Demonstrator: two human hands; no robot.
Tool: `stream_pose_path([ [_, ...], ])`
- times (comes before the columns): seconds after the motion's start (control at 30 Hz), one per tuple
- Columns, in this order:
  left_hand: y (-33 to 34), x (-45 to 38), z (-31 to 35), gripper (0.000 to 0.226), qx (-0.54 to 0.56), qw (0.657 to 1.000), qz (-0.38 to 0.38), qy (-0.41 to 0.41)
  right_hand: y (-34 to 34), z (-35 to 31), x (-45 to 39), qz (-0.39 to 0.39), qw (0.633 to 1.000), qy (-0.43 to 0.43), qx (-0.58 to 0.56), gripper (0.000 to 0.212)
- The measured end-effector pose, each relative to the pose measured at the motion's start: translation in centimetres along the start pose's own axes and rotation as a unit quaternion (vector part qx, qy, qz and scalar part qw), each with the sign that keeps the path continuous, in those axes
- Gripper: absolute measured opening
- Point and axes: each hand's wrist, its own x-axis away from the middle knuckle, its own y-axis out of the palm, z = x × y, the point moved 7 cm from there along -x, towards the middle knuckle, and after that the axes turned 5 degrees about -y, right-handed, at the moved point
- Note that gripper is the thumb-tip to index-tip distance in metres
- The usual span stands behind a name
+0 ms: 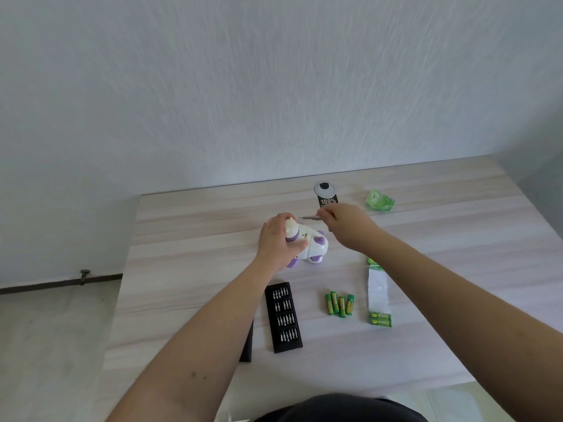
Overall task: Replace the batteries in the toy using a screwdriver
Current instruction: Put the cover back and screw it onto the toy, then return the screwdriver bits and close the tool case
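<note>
Toy (307,243) first: you have the white-and-purple figure on the table (189,239) near the far middle, and your left hand (275,242) is wrapped around its head end, fingers and thumb curled on it to pin it down. Your right hand (344,225) pinches the screwdriver (309,218) by its handle end, fingers closed on it, with the thin shaft held nearly level and pointing left over the toy; whether the tip touches the toy you cannot tell from here. The likely trouble is a slip: with the shaft lying so flat, the tip may skate off a small screw head and round it, or jab toward your left fingers, which sit just beside it. A loosened screw could also roll away across the smooth tabletop. Nearer you, four loose green batteries (339,303) lie well apart from the toy, with torn battery packaging (378,295) just to their right and the open black bit case (283,316) to their left. A crumpled green wrapper (380,201) sits near the far edge.
</note>
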Motion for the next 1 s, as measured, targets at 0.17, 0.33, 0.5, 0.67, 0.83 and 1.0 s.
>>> stream_pose_path([
  [0.17,-0.2,0.3,-0.4,0.054,-0.009,1.000,-0.001,0.019,1.9,3.1,2.9,0.043,0.922,0.080,-0.377,0.021],
  [0.33,-0.2,0.4,-0.4,0.067,-0.036,0.999,-0.014,0.011,4.4,4.7,4.9,0.087,0.815,0.151,-0.552,0.019],
  [0.5,-0.5,0.3,-0.2,0.063,-0.031,0.999,-0.030,0.024,6.3,4.8,6.5,0.073,0.760,0.190,-0.617,0.014],
  [0.67,-1.6,0.6,0.1,0.066,-0.037,0.999,-0.022,0.033,7.8,4.6,7.5,0.055,0.734,0.202,-0.646,0.015],
  [0.83,-4.9,3.3,1.0,0.039,-0.008,0.994,0.087,0.059,8.5,4.2,8.1,0.055,0.739,0.198,-0.641,0.016],
  [1.0,-4.6,7.3,0.3,0.011,0.052,0.996,0.064,0.025,9.5,3.3,8.8,0.057,0.741,0.200,-0.638,0.013],
])
